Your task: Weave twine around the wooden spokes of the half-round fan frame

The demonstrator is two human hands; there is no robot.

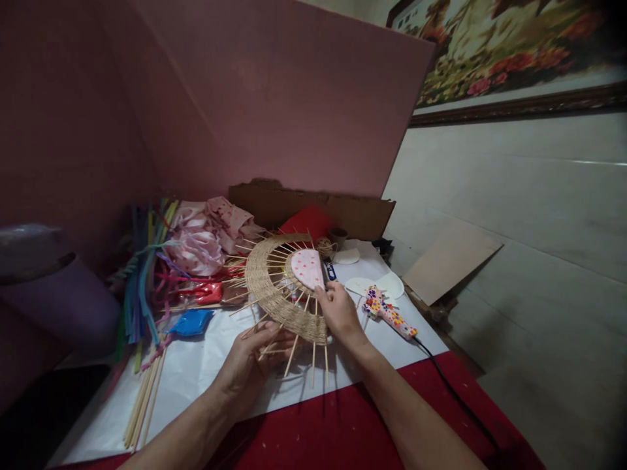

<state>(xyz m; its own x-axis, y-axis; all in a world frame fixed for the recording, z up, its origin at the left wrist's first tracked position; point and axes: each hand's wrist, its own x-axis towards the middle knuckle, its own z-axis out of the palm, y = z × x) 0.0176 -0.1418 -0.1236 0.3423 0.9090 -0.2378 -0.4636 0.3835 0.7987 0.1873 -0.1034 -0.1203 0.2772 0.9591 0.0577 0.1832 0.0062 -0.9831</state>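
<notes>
A half-round fan of thin wooden sticks, with a woven twine band (262, 281) across them, is held up in front of me. At its centre sits a pink half-disc (307, 268) with red dots. My left hand (267, 343) grips the fan from below at its lower left, fingers partly behind the sticks. With its fingers pinched together, my right hand (337, 307) holds the lower corner of the pink half-disc. Stick ends poke out past the band all around. To the right lies a flower-patterned glue gun (389, 312) with a black cord.
Bundled coloured pipe cleaners (142, 281), crumpled pink dotted fabric (200, 235), a blue packet (192, 322) and loose wooden sticks (144, 405) lie on the left. White cut-out pieces (392, 285) rest behind the glue gun. Cardboard (357, 215) stands at the back; a purple bin (63, 307) is far left.
</notes>
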